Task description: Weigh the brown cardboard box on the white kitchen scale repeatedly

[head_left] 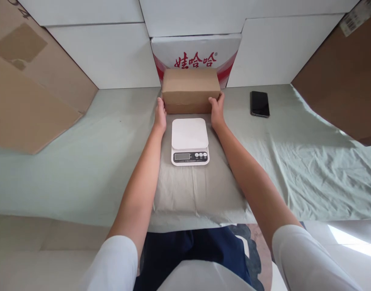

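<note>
A closed brown cardboard box (188, 101) stands at the back of the cloth-covered table, in front of a printed white carton. My left hand (160, 115) presses against its left end, the thumb pointing up and the other fingers mostly hidden. My right hand (217, 109) grips the right end, with the thumb on the front face and fingers round the side. Between my forearms, just nearer to me than the box, lies a white digital kitchen scale (189, 139). Its platform bears nothing, and its small display looks blank.
To the right lies a black phone (259, 104). The white carton with red lettering (197, 48) stands behind the box. Large cardboard panels flank the table on the left (36, 93) and right (343, 81). A wrinkled pale green cloth (112, 161) covers the tabletop.
</note>
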`<state>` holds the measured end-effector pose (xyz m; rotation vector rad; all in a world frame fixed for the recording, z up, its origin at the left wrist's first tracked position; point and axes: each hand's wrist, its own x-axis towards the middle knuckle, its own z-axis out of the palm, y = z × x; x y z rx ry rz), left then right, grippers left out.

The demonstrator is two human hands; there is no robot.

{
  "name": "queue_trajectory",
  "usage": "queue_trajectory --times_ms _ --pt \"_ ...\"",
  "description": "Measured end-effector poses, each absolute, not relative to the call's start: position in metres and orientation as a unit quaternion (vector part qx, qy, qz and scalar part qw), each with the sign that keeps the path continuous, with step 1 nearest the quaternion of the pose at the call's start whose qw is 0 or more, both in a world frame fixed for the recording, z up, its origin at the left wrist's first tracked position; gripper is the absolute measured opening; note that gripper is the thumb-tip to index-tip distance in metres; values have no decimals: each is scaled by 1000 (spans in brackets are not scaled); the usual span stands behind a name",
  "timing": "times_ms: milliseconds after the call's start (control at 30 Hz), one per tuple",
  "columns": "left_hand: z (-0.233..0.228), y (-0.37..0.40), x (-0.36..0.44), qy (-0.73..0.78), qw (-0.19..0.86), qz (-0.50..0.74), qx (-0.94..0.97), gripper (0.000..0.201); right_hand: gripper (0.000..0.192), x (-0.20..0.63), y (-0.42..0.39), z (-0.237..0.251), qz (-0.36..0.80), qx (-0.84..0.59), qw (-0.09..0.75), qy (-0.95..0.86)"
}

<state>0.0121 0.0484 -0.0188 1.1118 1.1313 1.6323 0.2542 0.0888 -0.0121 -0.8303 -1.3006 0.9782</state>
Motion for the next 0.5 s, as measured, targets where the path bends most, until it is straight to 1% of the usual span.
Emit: queue_trajectory --times_ms 100,200,300,400,500 --pt "-22 48 12 455 425 647 441 99 72 252 87 -12 431 -382 621 -531" --pt "-23 48 13 458 428 639 446 102 68 248 85 -10 440 -389 613 -528" --pt "-18 46 2 476 426 630 442 101 68 252 92 -7 438 -391 622 -518" --pt "-3 41 -34 512 404 633 417 108 77 275 108 0 418 -415 649 -481" --pt "16 30 -83 537 362 637 418 124 88 313 123 9 419 -434 652 -459"
